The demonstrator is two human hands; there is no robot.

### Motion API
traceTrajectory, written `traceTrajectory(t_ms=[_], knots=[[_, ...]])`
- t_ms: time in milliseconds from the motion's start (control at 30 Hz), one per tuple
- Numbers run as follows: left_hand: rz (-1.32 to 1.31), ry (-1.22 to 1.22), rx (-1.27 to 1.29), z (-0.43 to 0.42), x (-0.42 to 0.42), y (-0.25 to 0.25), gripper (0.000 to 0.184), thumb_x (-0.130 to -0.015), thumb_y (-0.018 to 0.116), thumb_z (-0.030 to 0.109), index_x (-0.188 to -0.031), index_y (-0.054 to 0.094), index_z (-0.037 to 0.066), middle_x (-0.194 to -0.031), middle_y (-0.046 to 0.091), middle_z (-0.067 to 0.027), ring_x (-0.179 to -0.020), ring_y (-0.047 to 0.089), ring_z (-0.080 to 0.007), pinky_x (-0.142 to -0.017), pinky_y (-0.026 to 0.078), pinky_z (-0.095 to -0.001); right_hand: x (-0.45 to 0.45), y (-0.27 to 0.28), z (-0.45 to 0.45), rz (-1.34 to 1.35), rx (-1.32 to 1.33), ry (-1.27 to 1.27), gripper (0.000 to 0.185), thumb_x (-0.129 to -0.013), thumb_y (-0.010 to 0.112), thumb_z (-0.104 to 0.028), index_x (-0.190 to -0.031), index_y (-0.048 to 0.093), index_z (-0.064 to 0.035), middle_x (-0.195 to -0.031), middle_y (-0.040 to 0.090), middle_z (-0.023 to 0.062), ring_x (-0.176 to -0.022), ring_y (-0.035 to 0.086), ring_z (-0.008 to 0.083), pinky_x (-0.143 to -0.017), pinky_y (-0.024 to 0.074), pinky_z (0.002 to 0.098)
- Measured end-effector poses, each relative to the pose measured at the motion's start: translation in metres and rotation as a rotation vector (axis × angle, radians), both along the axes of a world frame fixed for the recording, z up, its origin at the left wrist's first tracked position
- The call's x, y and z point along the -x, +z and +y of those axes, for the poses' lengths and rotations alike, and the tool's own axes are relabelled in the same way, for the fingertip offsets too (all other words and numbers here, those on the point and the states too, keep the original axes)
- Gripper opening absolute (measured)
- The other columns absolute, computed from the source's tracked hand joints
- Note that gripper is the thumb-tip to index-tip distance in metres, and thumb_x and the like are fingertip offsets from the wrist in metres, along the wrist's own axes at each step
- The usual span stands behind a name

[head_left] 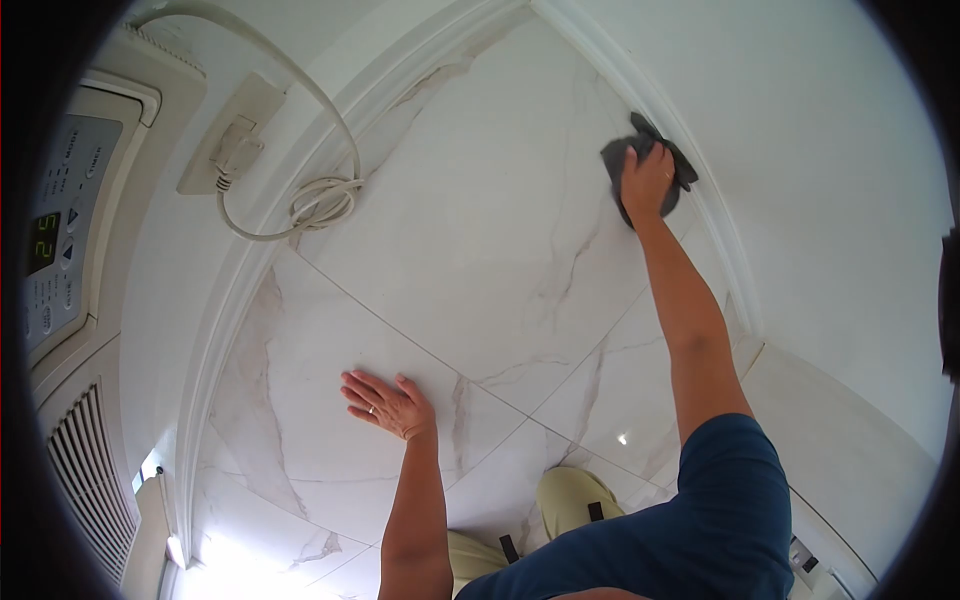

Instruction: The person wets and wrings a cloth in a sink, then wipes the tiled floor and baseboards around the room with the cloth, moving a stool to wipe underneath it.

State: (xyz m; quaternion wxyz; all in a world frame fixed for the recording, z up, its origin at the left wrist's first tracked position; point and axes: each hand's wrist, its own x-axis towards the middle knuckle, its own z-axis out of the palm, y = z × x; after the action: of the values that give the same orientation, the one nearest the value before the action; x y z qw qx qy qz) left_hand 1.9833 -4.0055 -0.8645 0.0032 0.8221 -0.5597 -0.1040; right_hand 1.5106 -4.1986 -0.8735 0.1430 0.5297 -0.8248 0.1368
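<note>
A dark grey cloth [647, 150] lies bunched on the marble-patterned floor tiles [470, 200], close to the white baseboard on the right. My right hand [648, 182] presses on it with the arm stretched forward, and parts of the cloth stick out around the fingers. Lower and to the left, my left hand [388, 404] rests flat on the tiles with its fingers spread and a ring on one finger. Nothing is in that hand.
A beige appliance with a lit display [45, 240] stands at the left. Its cable [325, 200] is plugged into a wall outlet [238, 150] and lies coiled by the left baseboard. A white baseboard [690, 165] runs along the right wall. My knees [575, 497] are at the bottom.
</note>
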Motion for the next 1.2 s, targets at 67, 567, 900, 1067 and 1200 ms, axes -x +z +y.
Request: traceTrajectory(t_ms=[67,567,900,1067,1200], knots=[[-0.011,-0.013,0.014,0.000,-0.001,-0.002,0.072,-0.094,0.029,0.044,-0.150,0.004,0.006,-0.157,0.002,-0.0103,-0.144,-0.001,-0.0307,-0.114,-0.003,-0.0481,-0.016,-0.011,-0.046,0.036,0.048,-0.052,0.052,-0.084,0.060,-0.036,-0.110,0.048,0.0078,-0.113,0.051,0.0273,-0.111,0.046,0.0423,-0.096,0.0356,0.0500],[-0.002,0.011,-0.039,0.000,-0.001,-0.003,0.074,-0.092,0.032,0.044,-0.149,0.005,0.005,-0.157,0.002,-0.0140,-0.144,-0.001,-0.0336,-0.113,-0.003,-0.0506,-0.232,0.038,0.076,-0.275,-0.515,1.011,0.061,-0.085,0.054,-0.048,-0.138,0.043,-0.0198,-0.144,0.040,0.0066,-0.135,0.031,0.0283,-0.108,0.0179,0.0602],[0.032,0.015,-0.061,-0.001,0.000,0.004,0.073,-0.092,0.035,0.038,-0.149,0.005,0.004,-0.156,0.003,-0.0153,-0.144,0.000,-0.0349,-0.113,-0.002,-0.0528,-0.200,0.014,-0.154,-0.055,-0.257,0.388,0.084,-0.087,0.042,-0.063,-0.140,0.032,0.0009,-0.145,0.033,0.0220,-0.137,0.025,0.0392,-0.109,0.0167,0.0579],[0.008,-0.003,-0.032,0.000,-0.001,0.001,0.073,-0.091,0.037,0.038,-0.149,0.007,0.004,-0.156,0.005,-0.0142,-0.144,0.001,-0.0337,-0.113,-0.003,-0.0515,-0.332,0.018,-0.047,-0.269,-0.291,0.952,0.050,-0.081,0.059,-0.031,-0.116,0.051,0.0029,-0.126,0.050,0.0213,-0.121,0.043,0.0367,-0.102,0.0338,0.0455],[0.019,-0.001,-0.031,-0.001,0.000,0.004,0.073,-0.091,0.038,0.037,-0.149,0.007,0.005,-0.156,0.004,-0.0135,-0.144,0.000,-0.0330,-0.113,-0.003,-0.0513,-0.285,0.035,-0.028,-0.598,-0.501,0.794,0.022,-0.082,0.057,-0.022,-0.094,0.058,-0.0038,-0.092,0.062,0.0142,-0.088,0.059,0.0347,-0.079,0.0444,0.0448]])
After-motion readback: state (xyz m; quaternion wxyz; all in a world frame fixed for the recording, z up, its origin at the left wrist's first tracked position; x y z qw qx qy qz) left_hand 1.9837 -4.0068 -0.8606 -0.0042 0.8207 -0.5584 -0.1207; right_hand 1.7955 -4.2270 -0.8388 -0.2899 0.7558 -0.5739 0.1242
